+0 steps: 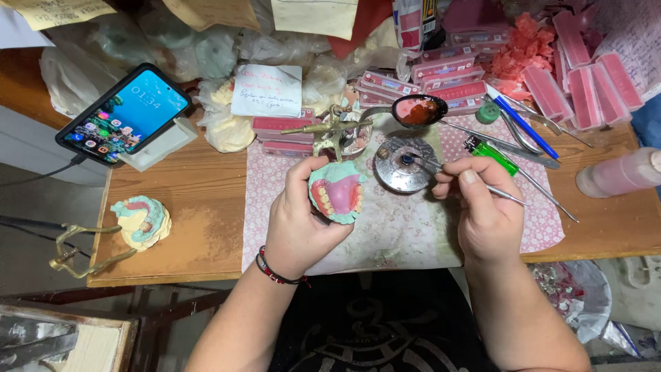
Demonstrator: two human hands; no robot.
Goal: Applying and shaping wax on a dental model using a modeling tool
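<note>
My left hand [299, 217] holds a green dental cast [337, 193] with pink wax gums and a row of teeth, tilted up over the mat. My right hand [475, 200] grips a thin metal wax tool [441, 167] like a pen. The tool's tip reaches left over a round metal burner [399, 165] just beyond the cast. A spoon [418, 110] with dark red melted wax lies behind the burner.
A patterned mat [413, 227] covers the wooden table [200, 207]. A phone [125, 114] leans at the left, a second cast on a brass articulator [141, 222] near the left edge. A green lighter [492, 155], several metal tools, pink wax boxes [447, 83] and a pink bottle [620, 172] crowd the right and back.
</note>
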